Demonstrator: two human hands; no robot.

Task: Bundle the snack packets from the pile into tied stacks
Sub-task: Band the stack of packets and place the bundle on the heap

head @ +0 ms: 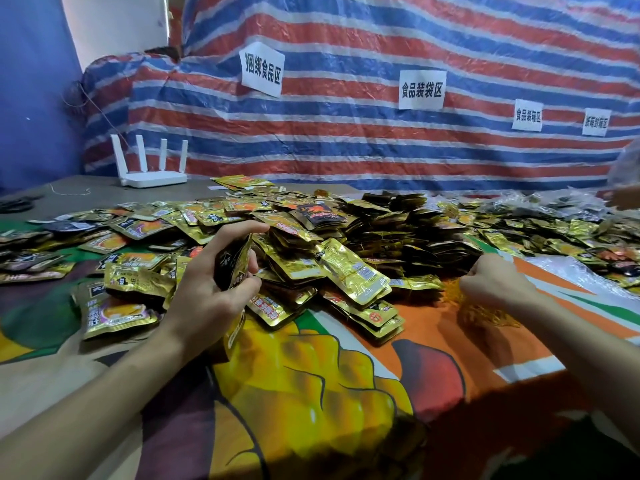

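Packets (232, 264) stand upright, clamped in the fingers of our left hand (207, 287) at the left edge of the pile (346, 244). Right of the pile, our right hand (495, 282) curls at the gold ties (485, 317); whether it pinches one, we cannot tell. A tie must travel leftward to reach them.

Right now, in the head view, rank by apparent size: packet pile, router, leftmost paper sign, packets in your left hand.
1. packet pile
2. router
3. leftmost paper sign and held packets look alike; the left hand hides part, so unranked.
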